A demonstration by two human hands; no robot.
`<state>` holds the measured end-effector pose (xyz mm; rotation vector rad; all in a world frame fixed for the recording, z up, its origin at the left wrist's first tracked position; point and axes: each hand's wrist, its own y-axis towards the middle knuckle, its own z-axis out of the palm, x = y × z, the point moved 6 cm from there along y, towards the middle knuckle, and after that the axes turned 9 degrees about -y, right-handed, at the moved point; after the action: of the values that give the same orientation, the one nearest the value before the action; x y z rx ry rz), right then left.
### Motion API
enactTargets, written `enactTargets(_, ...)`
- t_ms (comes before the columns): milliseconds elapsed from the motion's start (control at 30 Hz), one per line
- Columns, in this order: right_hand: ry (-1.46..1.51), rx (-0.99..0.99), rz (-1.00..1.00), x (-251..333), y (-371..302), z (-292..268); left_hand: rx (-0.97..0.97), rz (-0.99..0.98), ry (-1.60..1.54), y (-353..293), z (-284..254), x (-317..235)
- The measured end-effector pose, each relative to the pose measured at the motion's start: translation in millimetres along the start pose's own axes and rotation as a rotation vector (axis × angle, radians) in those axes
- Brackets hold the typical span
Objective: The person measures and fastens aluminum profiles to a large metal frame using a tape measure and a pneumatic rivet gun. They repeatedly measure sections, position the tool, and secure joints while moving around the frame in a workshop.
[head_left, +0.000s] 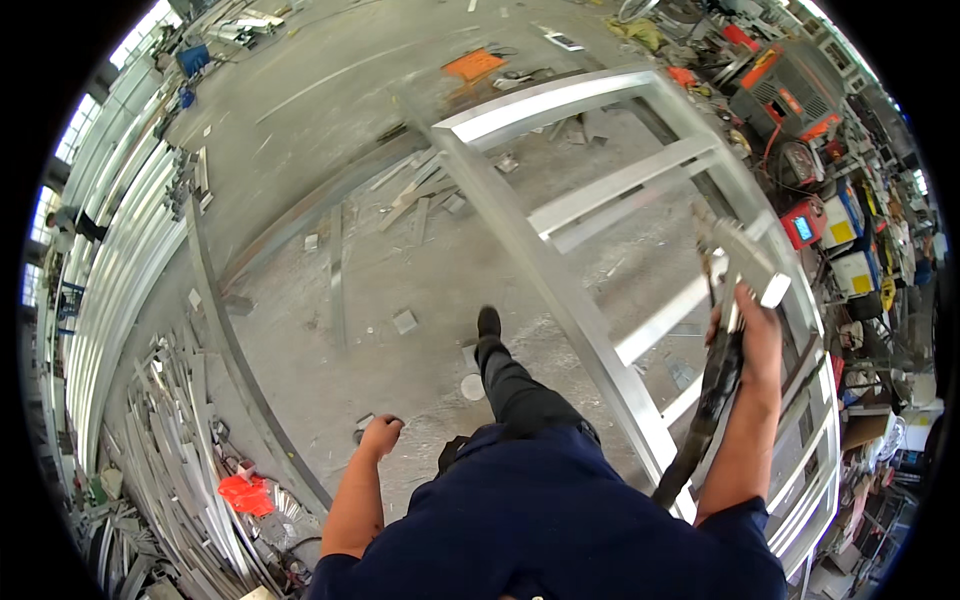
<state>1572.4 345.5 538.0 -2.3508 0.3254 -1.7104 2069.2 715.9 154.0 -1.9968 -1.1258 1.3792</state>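
My right hand (760, 335) is closed around a hammer-like tool (722, 375), just below its blocky grey metal head. Its long dark shaft runs back beside my forearm; motion blur hides the finer shape. Under and beside this hand is a silver metal frame (560, 285) of rectangular tubes, with long side rails and several crossbars. My left hand (380, 437) hangs low over the floor at the left of my body, its fingers curled and nothing visible in them. One dark shoe (488, 322) is stretched forward onto the concrete floor.
Long metal strips (190, 450) and bright profiles (130, 270) lie at the left, with a red bag (246, 494). A curved bar (235, 360) crosses the floor, where offcuts (425, 190) are scattered. Machines (785, 95) line the right. Another person (75, 222) is far left.
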Motion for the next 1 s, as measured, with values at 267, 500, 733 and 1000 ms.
enactTargets(267,0.042,-0.083,-0.120,43,230,153,-0.123,-0.298,-0.247,100,-128,-18)
enactTargets(500,-0.662,-0.344,-0.223,-21,415,254,0.100,0.082,0.216,146,-199,-10)
enactTargets(733,-0.645,-0.465,0.211,-80,481,284,0.214,0.108,0.410,261,-273,-65)
enactTargets(1000,-0.566,-0.627,0.500,-146,498,288,0.272,0.481,0.595,489,-413,-258)
